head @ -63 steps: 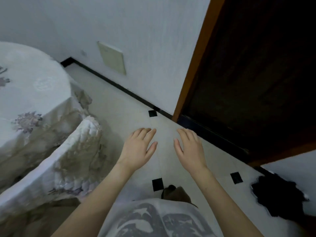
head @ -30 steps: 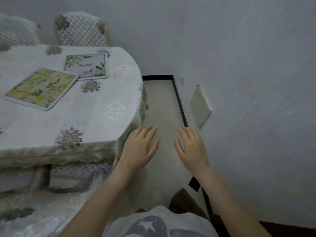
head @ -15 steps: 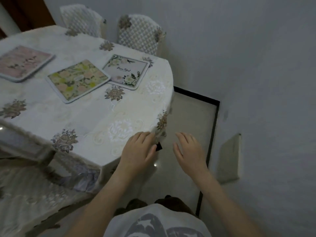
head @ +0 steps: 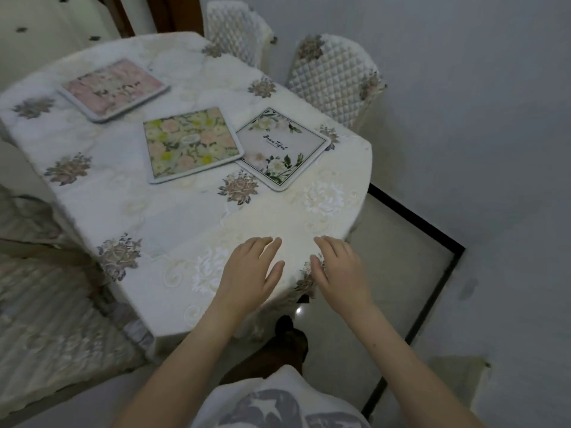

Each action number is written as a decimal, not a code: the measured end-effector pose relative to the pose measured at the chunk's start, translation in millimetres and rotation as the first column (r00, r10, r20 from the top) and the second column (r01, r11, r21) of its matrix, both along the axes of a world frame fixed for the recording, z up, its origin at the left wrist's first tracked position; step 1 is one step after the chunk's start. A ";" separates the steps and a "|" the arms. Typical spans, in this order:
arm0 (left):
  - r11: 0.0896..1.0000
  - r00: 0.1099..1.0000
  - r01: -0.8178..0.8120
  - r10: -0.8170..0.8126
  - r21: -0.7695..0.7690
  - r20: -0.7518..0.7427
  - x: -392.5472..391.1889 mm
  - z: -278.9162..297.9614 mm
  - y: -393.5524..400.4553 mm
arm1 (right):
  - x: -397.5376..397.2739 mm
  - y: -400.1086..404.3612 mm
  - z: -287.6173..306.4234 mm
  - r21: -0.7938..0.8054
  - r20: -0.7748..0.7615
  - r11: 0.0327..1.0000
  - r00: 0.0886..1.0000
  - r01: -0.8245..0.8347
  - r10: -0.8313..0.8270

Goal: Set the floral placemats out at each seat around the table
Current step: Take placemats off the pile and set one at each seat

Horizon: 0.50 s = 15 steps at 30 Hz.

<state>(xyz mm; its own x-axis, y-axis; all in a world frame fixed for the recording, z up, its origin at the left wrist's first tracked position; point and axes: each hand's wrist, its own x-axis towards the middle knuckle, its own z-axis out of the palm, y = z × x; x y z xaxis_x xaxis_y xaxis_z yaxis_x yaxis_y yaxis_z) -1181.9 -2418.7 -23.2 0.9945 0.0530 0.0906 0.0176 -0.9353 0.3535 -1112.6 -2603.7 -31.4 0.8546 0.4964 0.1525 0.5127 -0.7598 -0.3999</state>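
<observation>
Here, one desk, draped in a pale embroidered cloth. Two quilted chairs stand along its far side by the wall. Three floral placemats lie well apart from the nearer seats: a pink mat farthest off; a yellow-green mat mid-desk, its corner overlapping a white mat with green leaves. Each looks thin, light and fairly stiff, probably best lifted by sliding fingers under a free edge or corner. Left hand hovers flat above the near desk edge, fingers spread wide, empty. Right hand beside it likewise open, holding nothing.
</observation>
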 end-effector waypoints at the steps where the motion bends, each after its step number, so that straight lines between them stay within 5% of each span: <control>1: 1.000 1.000 -0.014 0.014 0.001 -0.011 12.8 -3.0 2.1 | 15.1 3.8 -1.3 -0.006 -0.007 1.000 1.000 -0.014 0.014; 15: 0.980 0.979 -0.201 0.201 -0.008 0.039 175.8 16.1 44.8 | 210.9 62.0 21.7 -0.001 0.034 0.979 0.978 -0.205 0.205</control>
<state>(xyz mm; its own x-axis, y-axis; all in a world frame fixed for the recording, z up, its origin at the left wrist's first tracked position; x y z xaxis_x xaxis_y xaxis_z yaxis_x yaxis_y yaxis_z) -1006.1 -2373.9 -7.1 0.9590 0.2521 0.1292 0.1912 -0.9126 0.3614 -901.7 -2541.7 -9.6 0.7287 0.6605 0.1809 0.6710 -0.6360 -0.3811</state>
